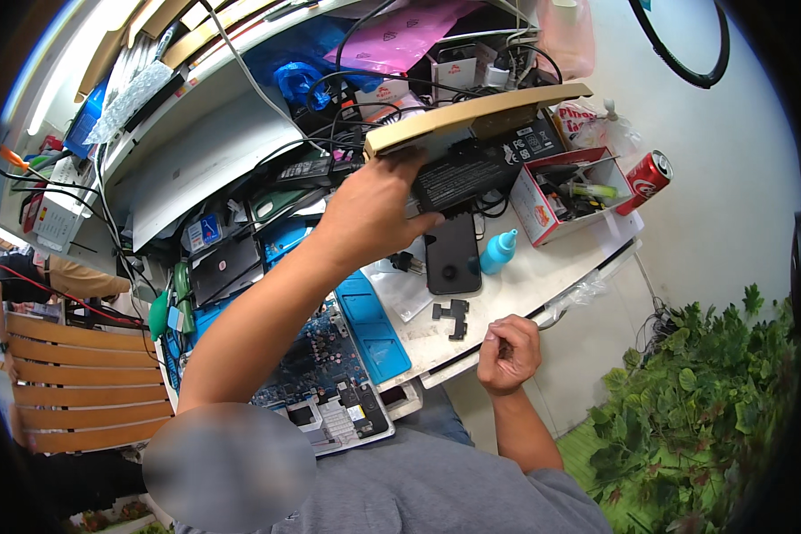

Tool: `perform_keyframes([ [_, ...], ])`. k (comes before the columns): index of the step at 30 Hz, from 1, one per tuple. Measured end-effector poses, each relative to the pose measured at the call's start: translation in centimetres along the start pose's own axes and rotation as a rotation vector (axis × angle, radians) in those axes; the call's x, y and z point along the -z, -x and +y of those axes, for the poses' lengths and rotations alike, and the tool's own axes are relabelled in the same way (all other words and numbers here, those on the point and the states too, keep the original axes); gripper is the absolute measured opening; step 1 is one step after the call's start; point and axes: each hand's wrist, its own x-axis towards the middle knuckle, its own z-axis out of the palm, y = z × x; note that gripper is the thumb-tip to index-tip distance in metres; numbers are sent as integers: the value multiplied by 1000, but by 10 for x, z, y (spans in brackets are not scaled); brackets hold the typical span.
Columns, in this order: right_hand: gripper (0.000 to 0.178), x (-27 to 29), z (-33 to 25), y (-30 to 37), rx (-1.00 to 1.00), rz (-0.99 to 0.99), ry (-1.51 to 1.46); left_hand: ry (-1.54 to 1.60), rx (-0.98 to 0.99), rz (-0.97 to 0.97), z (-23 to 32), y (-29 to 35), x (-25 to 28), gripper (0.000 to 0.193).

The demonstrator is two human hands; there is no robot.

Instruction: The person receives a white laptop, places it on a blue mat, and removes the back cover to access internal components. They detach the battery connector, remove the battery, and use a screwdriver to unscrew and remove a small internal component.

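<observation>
My left hand reaches across the bench and is closed around the left end of a black laptop battery; its fingertips are partly hidden. Just above the battery tilts a brown cardboard box flap, close against those fingers. My right hand is curled closed in front of the bench edge; whatever its fingers hold, if anything, is hidden. Between the hands lie a black smartphone and a small black bracket-like part. An opened laptop with its circuit board bare sits under my left forearm.
Right of the phone stands a light-blue squeeze bottle. Farther right are a white box of small tools and a red drink can. A blue mat borders the laptop. Cables and boxes crowd the back; leafy plants fill the lower right.
</observation>
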Motion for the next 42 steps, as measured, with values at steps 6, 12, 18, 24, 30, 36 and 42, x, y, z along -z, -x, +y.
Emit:
perform_keyframes([
  [6,24,1,-5,-4,1,-29,-14,-39,-88,45,0,-14,-29,88],
  [12,24,1,-5,-4,-26,-13,-17,72,42,-51,2,-31,-26,95],
  [18,24,2,-9,-7,-33,-27,13,381,158,-81,1,-34,-12,87],
  [24,23,-1,-10,-6,-59,-25,2,669,411,-64,6,-2,11,74],
  [30,18,4,-10,-6,-82,-75,-2,1164,620,-324,-22,19,38,51],
  [36,21,11,-28,-13,-236,-157,-36,1553,595,-412,-24,53,69,51],
  [42,35,24,-47,-3,-295,-245,-52,1758,490,-428,-36,111,83,70],
])
